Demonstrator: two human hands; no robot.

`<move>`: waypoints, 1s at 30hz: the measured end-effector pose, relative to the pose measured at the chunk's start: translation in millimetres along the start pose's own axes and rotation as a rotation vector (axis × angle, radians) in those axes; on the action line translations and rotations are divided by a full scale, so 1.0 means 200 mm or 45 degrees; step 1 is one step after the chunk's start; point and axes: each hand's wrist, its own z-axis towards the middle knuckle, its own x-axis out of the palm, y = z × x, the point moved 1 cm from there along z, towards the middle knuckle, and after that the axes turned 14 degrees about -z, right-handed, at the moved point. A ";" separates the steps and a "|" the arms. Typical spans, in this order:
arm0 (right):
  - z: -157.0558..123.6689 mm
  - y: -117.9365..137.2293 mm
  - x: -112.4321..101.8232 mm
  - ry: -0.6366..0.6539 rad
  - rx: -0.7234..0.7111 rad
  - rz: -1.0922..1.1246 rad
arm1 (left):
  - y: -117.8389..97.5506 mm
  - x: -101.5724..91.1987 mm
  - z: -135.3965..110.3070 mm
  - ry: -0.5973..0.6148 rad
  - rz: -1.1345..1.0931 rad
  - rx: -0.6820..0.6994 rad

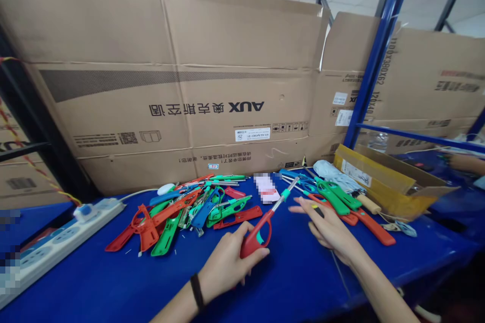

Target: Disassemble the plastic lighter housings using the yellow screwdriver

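My left hand (227, 262) grips the red handle of a long-nosed lighter (265, 222), whose metal tube points up and to the right over the blue table (295, 272). My right hand (326, 224) lies open, fingers stretched out toward the left, just right of the lighter's tube and touching nothing I can make out. Right behind that hand lies a small group of green and red lighters (341, 199). A black band sits on my left wrist.
A heap of red, green and blue lighters (189, 209) covers the table's left middle. A white power strip (56, 242) lies at far left. An open yellow carton (386, 181) stands at right. Large cardboard boxes (189, 86) wall off the back, beside a blue shelf post (373, 55).
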 end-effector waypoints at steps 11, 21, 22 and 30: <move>-0.10 0.23 0.28 0.226 -0.286 0.130 | -0.07 0.07 -0.14 -0.322 -0.463 0.055; -0.16 0.33 0.29 0.126 -0.374 0.351 | -0.19 0.05 -0.16 -0.620 -0.345 0.201; -0.17 0.34 0.28 0.113 -0.387 0.371 | -0.20 0.05 -0.17 -0.633 -0.326 0.222; -0.22 0.36 0.36 -0.003 -0.389 0.451 | -0.18 0.10 -0.17 -0.867 -0.397 0.246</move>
